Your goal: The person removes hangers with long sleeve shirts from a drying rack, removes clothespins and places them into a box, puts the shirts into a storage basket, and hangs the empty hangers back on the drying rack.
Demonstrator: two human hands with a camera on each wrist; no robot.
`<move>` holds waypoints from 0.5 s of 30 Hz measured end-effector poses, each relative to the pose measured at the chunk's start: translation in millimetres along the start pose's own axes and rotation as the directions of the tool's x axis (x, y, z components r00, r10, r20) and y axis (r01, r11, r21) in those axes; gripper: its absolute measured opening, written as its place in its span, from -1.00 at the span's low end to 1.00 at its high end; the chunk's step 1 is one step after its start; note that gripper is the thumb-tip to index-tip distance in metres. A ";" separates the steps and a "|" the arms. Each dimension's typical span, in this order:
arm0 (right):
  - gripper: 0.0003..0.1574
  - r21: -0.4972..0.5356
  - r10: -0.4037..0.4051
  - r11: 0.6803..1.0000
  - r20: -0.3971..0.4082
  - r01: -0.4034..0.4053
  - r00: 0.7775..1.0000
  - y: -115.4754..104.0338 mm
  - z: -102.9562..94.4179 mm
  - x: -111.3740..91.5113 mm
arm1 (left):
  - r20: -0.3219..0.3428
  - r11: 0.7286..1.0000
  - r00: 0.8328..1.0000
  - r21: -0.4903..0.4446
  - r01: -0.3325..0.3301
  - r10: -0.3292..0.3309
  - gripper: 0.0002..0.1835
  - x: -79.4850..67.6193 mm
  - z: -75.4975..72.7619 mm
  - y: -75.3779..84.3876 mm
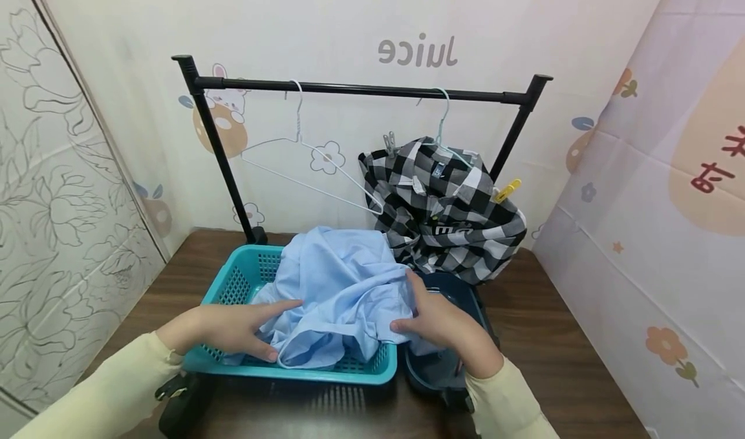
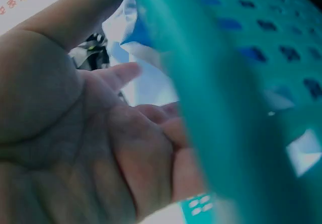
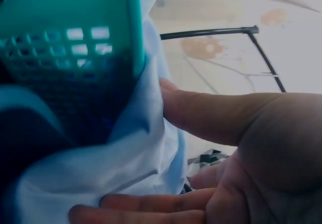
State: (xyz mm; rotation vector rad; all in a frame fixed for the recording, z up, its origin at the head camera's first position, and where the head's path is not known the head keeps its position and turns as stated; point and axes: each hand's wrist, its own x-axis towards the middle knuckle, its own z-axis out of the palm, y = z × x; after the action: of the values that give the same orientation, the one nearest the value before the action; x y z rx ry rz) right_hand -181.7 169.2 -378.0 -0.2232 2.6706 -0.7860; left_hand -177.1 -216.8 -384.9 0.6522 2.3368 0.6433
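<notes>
A light blue garment point(image 1: 343, 284) lies bunched in a turquoise plastic basket point(image 1: 349, 375), one part of it draping over the basket's right side. At its left edge, my left hand point(image 1: 229, 328) reaches over the basket with thumb and fingers spread and nothing gripped. My right hand point(image 1: 439, 316) touches the garment from the right, thumb apart from the fairly straight fingers. In the right wrist view, the thumb and fingertips of that hand point(image 3: 261, 153) lie against the hanging cloth point(image 3: 151, 148). The left wrist view has the left palm point(image 2: 75, 128) beside the basket rim point(image 2: 176, 83).
Behind the basket stands a black rack point(image 1: 361, 90). From its bar hang a bare white hanger point(image 1: 314, 148) and a black-and-white checked garment point(image 1: 442, 213) with a yellow clothespin point(image 1: 507, 191). A dark blue basin point(image 1: 433, 368) sits right of the basket on the wooden table point(image 1: 559, 335).
</notes>
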 end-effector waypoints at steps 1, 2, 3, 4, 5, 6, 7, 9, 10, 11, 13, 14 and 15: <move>0.41 0.000 -0.002 1.000 0.000 0.002 1.000 -0.1 -1.2 2.5 | 0.019 1.000 1.000 -0.016 -0.011 0.011 -0.02 1.4 1.0 1.3; 0.41 -0.006 -0.005 1.000 0.002 0.005 1.000 -0.1 -2.6 4.9 | 0.041 0.999 0.999 -0.028 -0.022 0.023 -0.02 2.8 1.9 2.8; 0.40 -0.009 -0.003 1.000 0.008 0.003 1.000 -0.7 -4.2 6.9 | 0.068 0.999 0.997 -0.039 -0.037 0.040 -0.02 4.6 2.6 3.9; 0.38 -0.015 -0.001 1.000 0.019 0.001 1.000 -1.1 -5.8 9.1 | 0.095 0.998 0.994 -0.046 -0.047 0.051 -0.03 6.1 3.1 5.0; 0.37 -0.019 -0.001 1.000 0.033 0.001 0.999 -2.0 -7.7 11.1 | 0.122 0.998 0.991 -0.048 -0.051 0.057 -0.04 7.2 3.1 6.2; 0.34 -0.024 -0.001 1.000 0.049 0.002 0.999 -3.1 -9.4 13.3 | 0.150 0.997 0.987 -0.058 -0.053 0.061 -0.05 8.4 2.7 7.1; 0.31 -0.033 -0.003 0.999 0.061 0.005 0.998 -4.6 -11.4 15.4 | 0.173 0.997 0.983 -0.054 -0.060 0.069 -0.08 9.8 1.7 7.8; 0.22 -0.048 -0.005 0.999 0.085 0.009 0.996 -8.0 -14.5 20.5 | 0.200 0.996 0.976 -0.051 -0.077 0.086 -0.16 12.6 -0.3 7.7; 0.18 -0.056 -0.006 0.998 0.094 0.011 0.996 -10.0 -15.7 23.0 | 0.200 0.996 0.976 -0.050 -0.074 0.083 -0.20 13.8 -1.0 7.9; 0.12 -0.064 -0.008 0.998 0.099 0.015 0.995 -12.1 -16.6 25.6 | 0.192 0.996 0.978 -0.055 -0.072 0.082 -0.25 15.1 -1.5 8.1; 0.01 -0.089 -0.019 0.996 0.093 0.027 0.995 -16.0 -16.9 30.0 | 0.158 0.994 0.983 -0.071 -0.081 0.092 -0.36 18.6 -0.8 8.9; -0.05 -0.099 -0.025 0.994 0.087 0.034 0.996 -18.0 -16.6 31.9 | 0.138 0.992 0.986 -0.093 -0.083 0.096 -0.39 20.2 0.4 9.5; -0.10 -0.110 -0.033 0.993 0.078 0.041 0.996 -19.9 -16.2 33.3 | 0.119 0.989 0.988 -0.121 -0.082 0.097 -0.43 21.9 1.7 10.7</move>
State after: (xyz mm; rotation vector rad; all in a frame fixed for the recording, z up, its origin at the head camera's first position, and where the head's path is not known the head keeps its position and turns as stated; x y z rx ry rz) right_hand -217.5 152.5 -363.8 -0.3253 2.6473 -0.6262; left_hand -187.8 -195.3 -389.2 0.7264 2.1473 0.7509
